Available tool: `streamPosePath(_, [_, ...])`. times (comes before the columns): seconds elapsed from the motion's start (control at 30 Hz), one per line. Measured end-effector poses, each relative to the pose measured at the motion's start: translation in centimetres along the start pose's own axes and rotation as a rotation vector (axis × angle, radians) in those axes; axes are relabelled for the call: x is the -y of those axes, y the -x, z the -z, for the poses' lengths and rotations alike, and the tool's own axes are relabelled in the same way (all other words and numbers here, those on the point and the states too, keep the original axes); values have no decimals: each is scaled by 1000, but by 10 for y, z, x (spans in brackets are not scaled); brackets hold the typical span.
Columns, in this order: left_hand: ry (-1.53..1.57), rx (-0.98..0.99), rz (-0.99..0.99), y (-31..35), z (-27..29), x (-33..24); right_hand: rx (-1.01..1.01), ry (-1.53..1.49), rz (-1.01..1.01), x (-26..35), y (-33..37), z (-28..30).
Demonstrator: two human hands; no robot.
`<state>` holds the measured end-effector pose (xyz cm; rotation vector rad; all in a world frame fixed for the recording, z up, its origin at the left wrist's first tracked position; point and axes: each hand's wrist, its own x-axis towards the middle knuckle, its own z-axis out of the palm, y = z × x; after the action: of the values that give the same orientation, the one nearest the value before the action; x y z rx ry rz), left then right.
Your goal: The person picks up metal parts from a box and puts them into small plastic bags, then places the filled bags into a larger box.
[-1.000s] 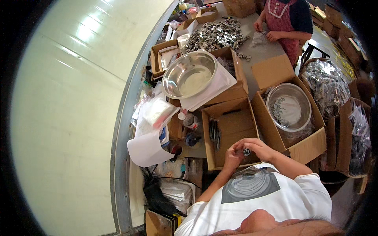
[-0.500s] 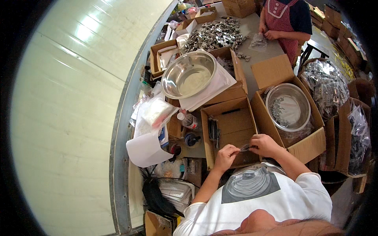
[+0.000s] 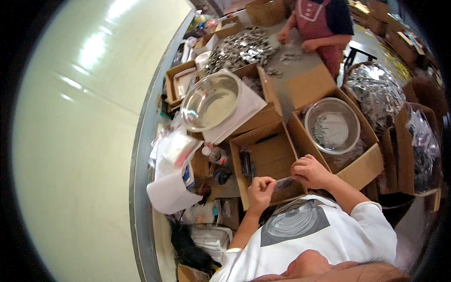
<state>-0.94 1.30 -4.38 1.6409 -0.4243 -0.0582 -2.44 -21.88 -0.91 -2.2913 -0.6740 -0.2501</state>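
Over the near edge of an open cardboard box, my two hands stretch a small clear plastic bag between them. My left hand pinches one end of it, thumb against fingers. The opposite end is in the closed fingers of my right hand. Whether anything lies inside the bag is too small and blurred to tell. Dark slim packets stand along the left wall of the box, and a dark thin stick lies near its far wall.
Right of the box, another carton holds a steel bowl with small metal pieces. A larger steel basin and a bottle stand to the left. Beyond lies a heap of metal parts. Across the table a co-worker handles a clear bag.
My hands have drawn slightly apart, so more of the clear bag shows between them. The whole view has shifted. The co-worker's hands have moved apart.
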Motion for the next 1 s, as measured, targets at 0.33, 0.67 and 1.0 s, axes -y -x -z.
streamPosePath(0.33, [208,17,34,-11,-14,-20,-618,-255,-571,4,52,114])
streamPosePath(0.67, [207,111,202,-6,-19,-2,-1040,762,-787,8,127,242])
streamPosePath(1.0, [141,73,211,8,-11,-6,930,359,-834,-89,68,51])
